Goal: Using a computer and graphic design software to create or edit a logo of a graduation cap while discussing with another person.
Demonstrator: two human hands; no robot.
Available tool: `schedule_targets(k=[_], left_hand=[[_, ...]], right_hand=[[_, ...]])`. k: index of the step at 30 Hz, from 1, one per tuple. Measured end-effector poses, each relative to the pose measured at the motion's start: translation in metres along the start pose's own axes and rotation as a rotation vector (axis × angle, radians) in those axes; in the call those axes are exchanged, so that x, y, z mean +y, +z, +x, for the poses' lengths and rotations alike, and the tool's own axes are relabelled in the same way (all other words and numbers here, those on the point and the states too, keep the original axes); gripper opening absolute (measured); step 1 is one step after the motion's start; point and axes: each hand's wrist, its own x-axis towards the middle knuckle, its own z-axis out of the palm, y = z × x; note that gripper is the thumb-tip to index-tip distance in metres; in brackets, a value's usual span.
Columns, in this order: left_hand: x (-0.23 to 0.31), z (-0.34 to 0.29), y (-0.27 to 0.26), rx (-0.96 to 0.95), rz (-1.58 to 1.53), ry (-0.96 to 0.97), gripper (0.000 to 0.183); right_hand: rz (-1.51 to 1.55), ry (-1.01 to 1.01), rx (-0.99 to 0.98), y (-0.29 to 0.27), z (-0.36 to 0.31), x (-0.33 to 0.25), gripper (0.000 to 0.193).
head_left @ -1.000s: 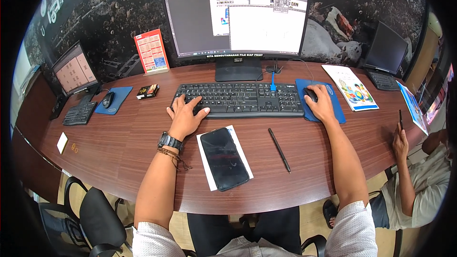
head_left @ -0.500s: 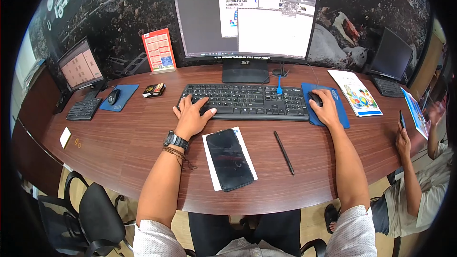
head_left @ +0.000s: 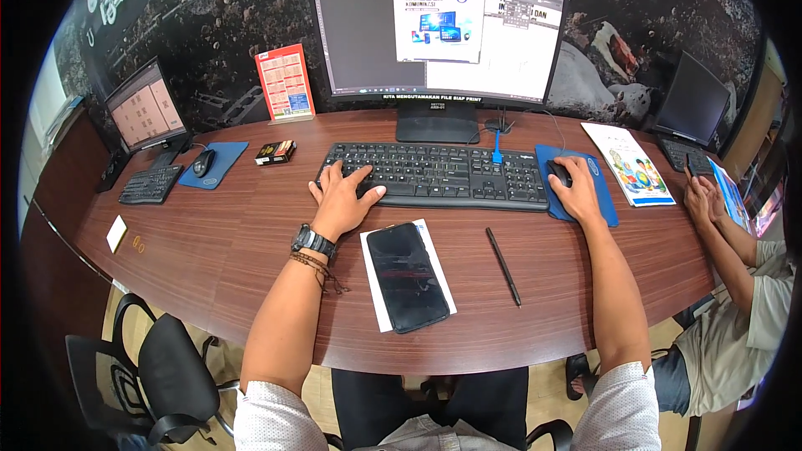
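Note:
My left hand [head_left: 341, 203] rests with its fingers spread over the left end of a black keyboard [head_left: 436, 192]. A dark watch [head_left: 312, 240] and a beaded bracelet circle that wrist. On the right, my right hand [head_left: 580, 193] is curved over a black computer mouse [head_left: 558, 171], which sits on a blue mouse pad [head_left: 606, 212]. Beyond the keyboard stands a wide curved monitor [head_left: 361, 43]; its screen shows a page with blue pictures in front of other windows. Between my forearms lie a black smartphone [head_left: 408, 277] on white paper [head_left: 380, 305] and a black pen [head_left: 504, 268].
A booklet [head_left: 628, 167] lies right of the mouse pad. Another person's hands [head_left: 707, 200] hold a dark phone at the right edge. Leftward are a small box [head_left: 276, 152], a red-and-white stand-up sign [head_left: 284, 83], a second mouse [head_left: 203, 164] and an office chair [head_left: 171, 372].
On the monitor, the page with blue pictures now stands in front of the white window. The other person's hands have come together and a colourful booklet there is lower. My hands stay in place.

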Motion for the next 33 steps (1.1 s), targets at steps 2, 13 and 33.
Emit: schedule_targets(k=[2, 13, 33], left_hand=[[0.0, 0.0, 0.0, -0.001, -0.001, -0.001, 0.057], [0.005, 0.001, -0.002, 0.057, 0.053, 0.013, 0.055], [-0.001, 0.0, 0.0, 0.141, 0.017, -0.007, 0.076]], right_hand=[[0.003, 0.003, 0.001, 0.0, 0.0, -0.001, 0.039], [0.002, -0.005, 0.011, -0.001, -0.001, 0.002, 0.038], [0.005, 0.022, 0.005, -0.001, 0.0, -0.002, 0.041]])
